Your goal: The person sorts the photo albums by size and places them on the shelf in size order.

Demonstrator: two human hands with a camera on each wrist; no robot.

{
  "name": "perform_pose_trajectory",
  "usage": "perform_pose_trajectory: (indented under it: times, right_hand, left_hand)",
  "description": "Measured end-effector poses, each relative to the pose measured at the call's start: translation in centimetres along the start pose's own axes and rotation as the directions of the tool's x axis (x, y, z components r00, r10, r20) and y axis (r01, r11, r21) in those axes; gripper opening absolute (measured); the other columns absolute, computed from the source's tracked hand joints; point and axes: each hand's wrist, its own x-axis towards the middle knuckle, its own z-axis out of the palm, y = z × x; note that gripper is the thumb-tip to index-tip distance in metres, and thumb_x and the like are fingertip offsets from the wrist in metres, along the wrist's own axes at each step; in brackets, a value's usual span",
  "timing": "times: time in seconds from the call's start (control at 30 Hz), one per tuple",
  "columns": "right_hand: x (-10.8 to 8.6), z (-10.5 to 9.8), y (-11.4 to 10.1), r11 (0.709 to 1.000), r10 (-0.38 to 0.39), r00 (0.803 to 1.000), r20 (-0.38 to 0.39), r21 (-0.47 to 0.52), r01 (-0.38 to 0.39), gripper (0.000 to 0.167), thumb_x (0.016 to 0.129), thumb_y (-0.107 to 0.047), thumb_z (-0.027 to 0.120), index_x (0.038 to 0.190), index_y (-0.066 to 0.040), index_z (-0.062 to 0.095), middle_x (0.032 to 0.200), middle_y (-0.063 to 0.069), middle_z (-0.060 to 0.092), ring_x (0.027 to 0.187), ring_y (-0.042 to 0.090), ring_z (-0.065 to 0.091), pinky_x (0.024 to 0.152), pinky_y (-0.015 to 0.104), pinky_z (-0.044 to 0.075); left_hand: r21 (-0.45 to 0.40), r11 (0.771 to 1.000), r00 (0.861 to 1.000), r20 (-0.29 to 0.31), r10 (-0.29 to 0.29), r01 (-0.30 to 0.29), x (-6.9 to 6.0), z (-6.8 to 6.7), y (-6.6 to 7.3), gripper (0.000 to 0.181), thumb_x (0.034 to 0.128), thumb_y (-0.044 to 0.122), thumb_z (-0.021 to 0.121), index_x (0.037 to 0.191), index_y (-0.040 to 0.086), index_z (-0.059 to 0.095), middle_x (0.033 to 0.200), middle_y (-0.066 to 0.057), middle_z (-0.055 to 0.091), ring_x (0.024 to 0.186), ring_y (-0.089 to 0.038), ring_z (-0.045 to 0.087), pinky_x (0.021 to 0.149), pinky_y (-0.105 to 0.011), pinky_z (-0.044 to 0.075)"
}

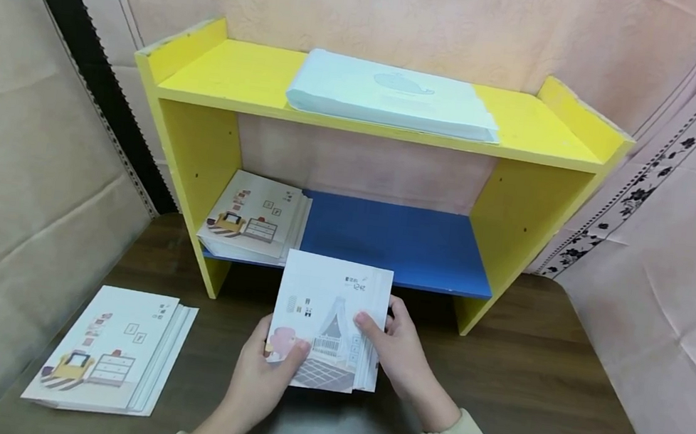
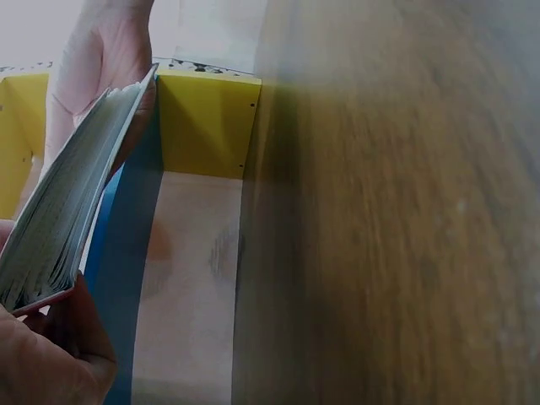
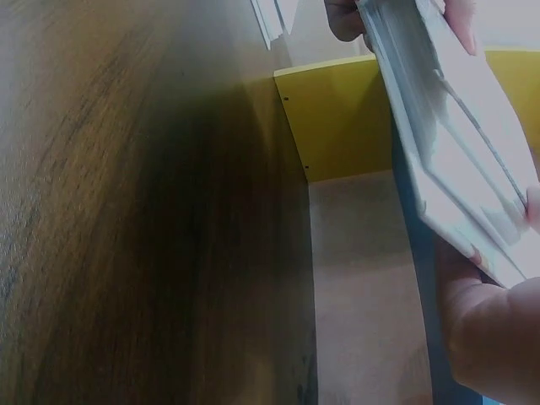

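Note:
Between both hands is a small stack of white notebooks (image 1: 327, 315), its top cover printed with a pale tower and a pink shape. My left hand (image 1: 268, 373) grips the stack's lower left edge, thumb on the cover. The right hand (image 1: 403, 352) holds the right edge, its thumb also on top. Page edges of the held notebooks (image 2: 72, 194) show in the left wrist view, and the right wrist view shows the notebooks (image 3: 456, 135) slightly fanned. The stack is above the table, in front of the blue lower shelf (image 1: 390, 243).
A yellow bookshelf (image 1: 194, 156) stands on the wooden table (image 1: 535, 381). Light-blue folded packet (image 1: 394, 93) lies on its top. Another notebook stack (image 1: 254, 213) sits at the lower shelf's left end. More notebooks (image 1: 107, 354) lie on the table at left.

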Motion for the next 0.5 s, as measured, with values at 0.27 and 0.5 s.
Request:
perform_pose_trajectory:
  times: [0.27, 0.5]
  right_hand:
    - [-0.1, 0.1, -0.2, 0.999, 0.0, 1.0, 0.026, -0.032, 0.001, 0.055, 0.092, -0.026, 0.067, 0.136, -0.016, 0.036, 0.118, 0.013, 0.064, 0.092, 0.029, 0.068, 0.075, 0.044, 0.057]
    - [-0.4, 0.6, 0.4, 1.0, -0.006, 0.996, 0.087, -0.01, 0.007, 0.056, 0.091, -0.023, 0.07, 0.133, -0.008, 0.035, 0.116, 0.016, 0.065, 0.096, 0.03, 0.067, 0.078, 0.044, 0.056]
  left_hand:
    - [-0.026, 0.997, 0.997, -0.011, 0.071, -0.072, 1.4, -0.2, -0.7, 0.052, 0.0861, 0.026, 0.076, 0.129, 0.016, 0.049, 0.101, -0.006, 0.063, 0.085, -0.017, 0.066, 0.069, -0.032, 0.056]
    - [0.018, 0.998, 0.998, -0.021, 0.059, -0.059, 2.9, -0.6, 0.1, 0.055, 0.0889, 0.031, 0.072, 0.133, 0.013, 0.045, 0.104, -0.006, 0.062, 0.086, -0.017, 0.066, 0.068, -0.031, 0.056]
